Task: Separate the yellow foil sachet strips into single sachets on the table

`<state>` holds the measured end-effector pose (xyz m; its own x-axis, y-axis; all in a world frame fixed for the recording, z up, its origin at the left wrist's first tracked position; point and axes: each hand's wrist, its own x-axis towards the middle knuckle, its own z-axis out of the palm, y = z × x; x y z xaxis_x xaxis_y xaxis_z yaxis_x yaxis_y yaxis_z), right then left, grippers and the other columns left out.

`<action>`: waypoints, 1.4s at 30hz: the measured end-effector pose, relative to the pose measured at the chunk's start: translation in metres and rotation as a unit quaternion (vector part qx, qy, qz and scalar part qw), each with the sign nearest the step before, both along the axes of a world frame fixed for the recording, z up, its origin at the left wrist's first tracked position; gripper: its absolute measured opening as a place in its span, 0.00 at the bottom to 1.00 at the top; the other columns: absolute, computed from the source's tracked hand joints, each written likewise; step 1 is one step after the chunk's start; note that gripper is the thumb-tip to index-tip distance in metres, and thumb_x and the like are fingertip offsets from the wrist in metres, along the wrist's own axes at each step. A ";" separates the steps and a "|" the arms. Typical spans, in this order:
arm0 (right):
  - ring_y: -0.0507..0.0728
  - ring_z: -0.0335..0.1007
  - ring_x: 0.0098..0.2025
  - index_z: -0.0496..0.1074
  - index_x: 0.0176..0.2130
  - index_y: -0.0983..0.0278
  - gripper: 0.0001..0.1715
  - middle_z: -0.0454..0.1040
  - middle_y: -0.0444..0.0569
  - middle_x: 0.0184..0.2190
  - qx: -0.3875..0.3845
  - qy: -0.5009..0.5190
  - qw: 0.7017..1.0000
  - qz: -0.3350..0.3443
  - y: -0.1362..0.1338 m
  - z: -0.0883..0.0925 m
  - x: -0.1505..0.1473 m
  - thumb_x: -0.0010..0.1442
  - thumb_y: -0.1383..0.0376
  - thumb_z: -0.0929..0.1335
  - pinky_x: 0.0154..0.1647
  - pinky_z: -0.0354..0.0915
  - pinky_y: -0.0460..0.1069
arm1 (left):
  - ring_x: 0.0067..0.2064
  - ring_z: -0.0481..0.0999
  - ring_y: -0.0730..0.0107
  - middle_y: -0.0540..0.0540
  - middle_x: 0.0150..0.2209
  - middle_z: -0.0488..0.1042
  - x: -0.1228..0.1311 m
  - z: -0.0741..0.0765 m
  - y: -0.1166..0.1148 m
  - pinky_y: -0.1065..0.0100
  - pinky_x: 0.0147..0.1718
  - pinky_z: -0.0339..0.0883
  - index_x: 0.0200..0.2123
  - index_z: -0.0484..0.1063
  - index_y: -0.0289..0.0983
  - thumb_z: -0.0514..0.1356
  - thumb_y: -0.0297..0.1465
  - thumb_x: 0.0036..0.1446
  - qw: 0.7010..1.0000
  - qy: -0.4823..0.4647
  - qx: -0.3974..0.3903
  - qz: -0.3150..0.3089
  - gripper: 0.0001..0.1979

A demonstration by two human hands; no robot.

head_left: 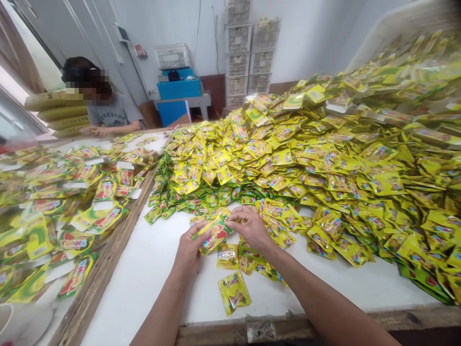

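The left hand [191,245] is pinching the near left end of a yellow-and-green carton [215,236] between thumb and fingers. The carton is sitting above the white tabletop [144,274], between the two hands, with its printed face (a red fruit slice is showing on it) turned upward. The right hand [252,227] is reaching in from the opposite side, and its thumb and fingertips are bunching together at the carton's far right end. Whether those fingertips are pinching the carton's edge or something at its opening cannot be told at this detail.

One loose sachet [234,293] is lying flat on the tabletop nearest the wearer, just below the hands. A small group of sachets [227,256] is lying beneath and beside the carton. Beyond the hands, a large heap of yellow sachets [266,146] is spreading across the table and rising toward the right, with green sachets [212,196] showing along its lower left margin.

A wooden strip [108,259] is separating this area from the left section, where printed cartons [74,241] are lying in a loose pile. Behind that section, a co-worker [113,114] in a grey shirt is sitting beside stacked sacks [63,119]. White crates [237,65] are standing stacked against the wall.
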<state>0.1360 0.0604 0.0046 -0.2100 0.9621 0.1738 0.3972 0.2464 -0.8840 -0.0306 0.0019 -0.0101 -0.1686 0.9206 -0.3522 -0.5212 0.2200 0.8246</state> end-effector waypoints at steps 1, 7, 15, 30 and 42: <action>0.59 0.63 0.44 0.75 0.30 0.60 0.06 0.74 0.46 0.33 0.008 0.008 1.000 -0.012 -0.001 0.000 0.000 0.47 0.64 0.73 0.47 0.60 0.54 | 0.30 0.78 0.70 0.48 0.31 0.79 0.000 -0.001 0.000 0.72 0.32 0.71 0.36 0.75 0.35 0.73 0.30 0.33 1.000 0.006 0.001 0.001 0.22; 0.57 0.68 0.39 0.73 0.30 0.62 0.08 0.74 0.46 0.30 0.022 0.025 0.999 -0.016 -0.001 -0.002 0.002 0.46 0.64 0.73 0.41 0.63 0.51 | 0.30 0.78 0.68 0.46 0.32 0.80 0.000 -0.002 -0.001 0.71 0.32 0.72 0.36 0.75 0.34 0.72 0.31 0.34 1.000 0.026 0.002 0.011 0.21; 0.56 0.72 0.35 0.70 0.38 0.63 0.14 0.77 0.47 0.30 -0.161 0.112 0.979 0.052 -0.003 -0.005 0.000 0.52 0.58 0.68 0.37 0.65 0.51 | 0.28 0.78 0.68 0.45 0.30 0.80 -0.001 -0.002 0.000 0.71 0.30 0.71 0.35 0.75 0.33 0.73 0.30 0.32 1.000 -0.002 -0.021 0.015 0.22; 0.59 0.73 0.41 0.55 0.59 0.63 0.40 0.76 0.48 0.30 -0.244 0.182 0.934 0.190 -0.017 -0.004 -0.008 0.51 0.55 0.70 0.41 0.66 0.55 | 0.28 0.77 0.66 0.44 0.30 0.79 0.005 0.003 -0.005 0.68 0.30 0.70 0.38 0.71 0.34 0.73 0.28 0.28 0.998 0.017 -0.042 -0.032 0.28; 0.61 0.70 0.47 0.63 0.52 0.62 0.24 0.75 0.55 0.45 -0.010 0.075 0.997 -0.030 0.008 0.005 0.019 0.56 0.58 0.64 0.39 0.67 0.53 | 0.55 0.64 0.51 0.33 0.54 0.66 -0.166 0.160 0.079 0.53 0.55 0.55 0.54 0.62 0.27 0.68 0.35 0.41 0.572 0.693 0.075 0.433 0.37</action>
